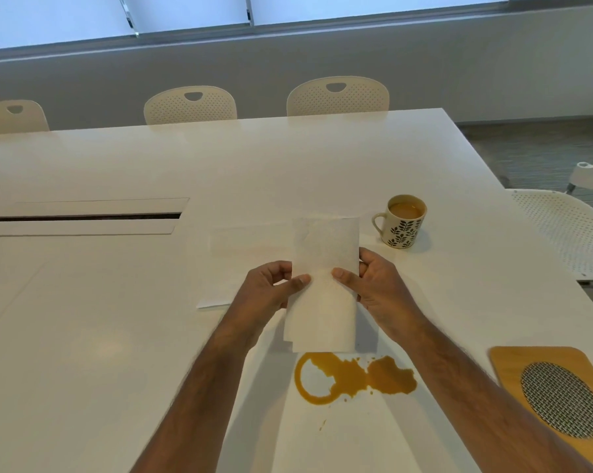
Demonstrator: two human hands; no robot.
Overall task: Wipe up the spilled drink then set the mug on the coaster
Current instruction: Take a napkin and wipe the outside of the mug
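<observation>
Centre of frame: folded white napkin (324,285) held upright above the table (117,302). Left hand (271,288) pinching the napkin's left edge, thumb on the front, fingers curled behind. Right hand (373,285) clamped on the right edge, thumb on the front, fingers wrapped behind.

Lower centre, just below the napkin's bottom edge: orange-brown spill (353,375) on the table, comprising a ring on the left joined to two blotches on the right, with small droplets below. Napkin apart from the spill.

Right of centre, above the right hand: mug (404,221) with leaf pattern, upright on the table, handle facing left, filled nearly to the rim with light brown drink.

Lower right: wooden coaster (513,367) with oval mesh insert, bearing nothing, well apart from the mug.

Behind the hands: flat white sheet (216,291) on the table.
</observation>
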